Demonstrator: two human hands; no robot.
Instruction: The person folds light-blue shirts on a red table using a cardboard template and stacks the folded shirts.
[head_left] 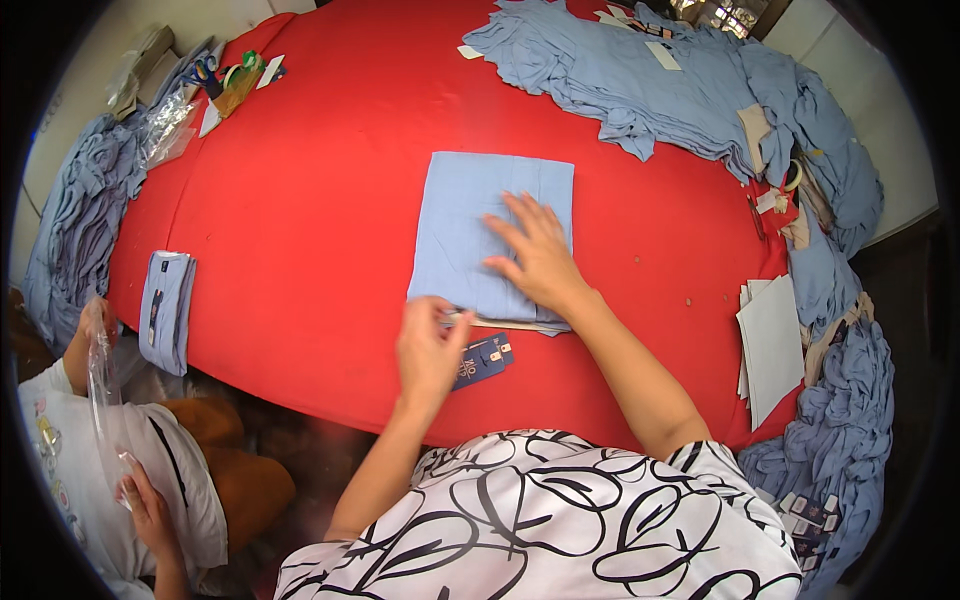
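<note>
A light blue garment (pixel 470 220), folded into a flat rectangle, lies in front of me with a whitish layer showing along its near edge. My right hand (pixel 540 250) is spread over its right half, fingers apart and palm down. At the near left corner, my left hand (pixel 430 345) has its fingers curled, pinching the garment's edge; slight blur softens the fingertips. Just right of that hand, a dark blue hang tag (pixel 482 362) with pale marks rests on the cloth, partly behind my thumb and wrist.
A red cloth (pixel 300 200) covers the table. White sheets (pixel 772 345) lie at right, near blue garment piles (pixel 690 90). At left is a folded garment (pixel 168 310); beyond stands a holder (pixel 232 95) with scissors. A co-worker's hand (pixel 150 510) holds clear plastic (pixel 103 390).
</note>
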